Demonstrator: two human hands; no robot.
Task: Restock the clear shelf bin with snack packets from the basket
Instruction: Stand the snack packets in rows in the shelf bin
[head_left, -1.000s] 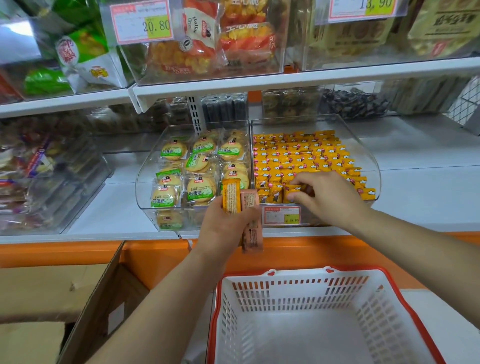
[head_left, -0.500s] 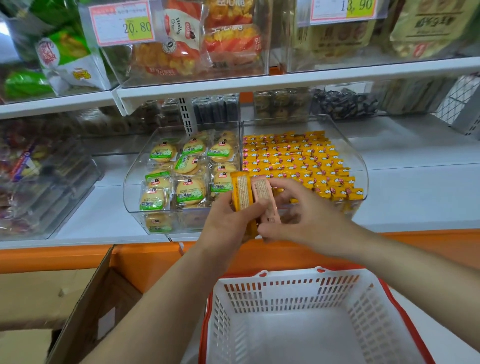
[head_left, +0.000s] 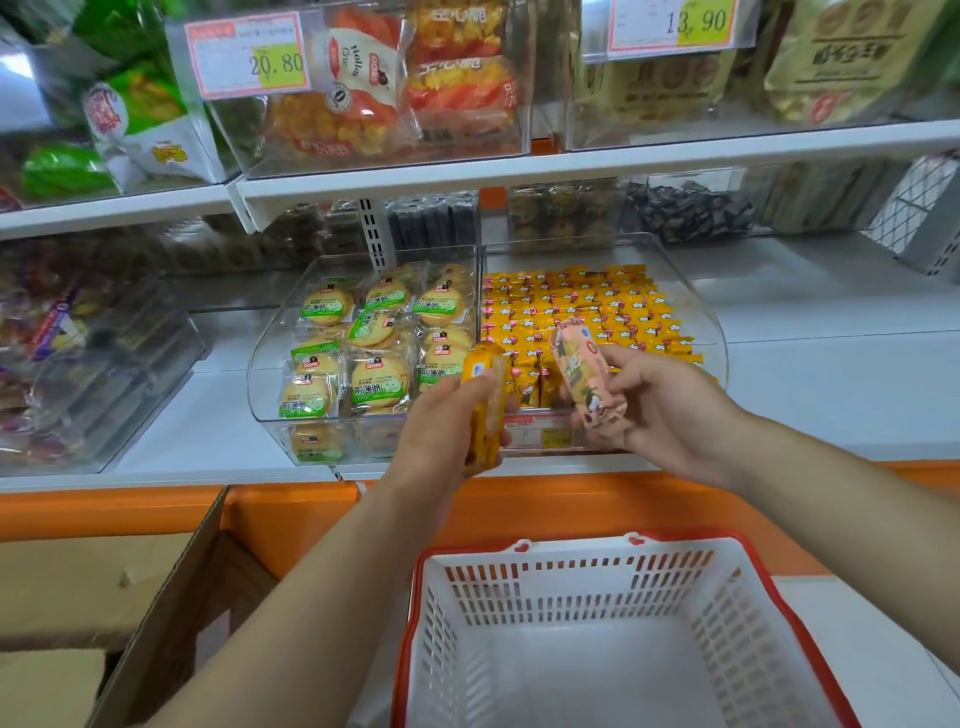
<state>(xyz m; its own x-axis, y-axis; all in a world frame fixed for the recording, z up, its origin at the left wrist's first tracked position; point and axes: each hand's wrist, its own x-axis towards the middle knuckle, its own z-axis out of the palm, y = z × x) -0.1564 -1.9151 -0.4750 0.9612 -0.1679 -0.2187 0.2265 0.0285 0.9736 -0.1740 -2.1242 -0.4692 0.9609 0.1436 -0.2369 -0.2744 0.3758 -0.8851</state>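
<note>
My left hand (head_left: 447, 421) grips a yellow snack packet (head_left: 485, 400) upright in front of the shelf edge. My right hand (head_left: 654, 400) holds a pink snack packet (head_left: 582, 374) just in front of the clear shelf bin (head_left: 696, 306), which is filled with rows of small yellow packets (head_left: 587, 306). The white basket with a red rim (head_left: 597, 587) sits below my hands and shows only its bare bottom.
A second clear bin of round green-labelled biscuit packs (head_left: 363, 353) stands left of the yellow one. An open cardboard box (head_left: 171, 597) is at lower left. The shelf above (head_left: 571, 166) carries more bins with price tags. An orange ledge (head_left: 519, 509) runs below the shelf.
My right hand left the bin, came to the packets in my left hand and took the pink one. The two packets are now apart, one in each hand.
</note>
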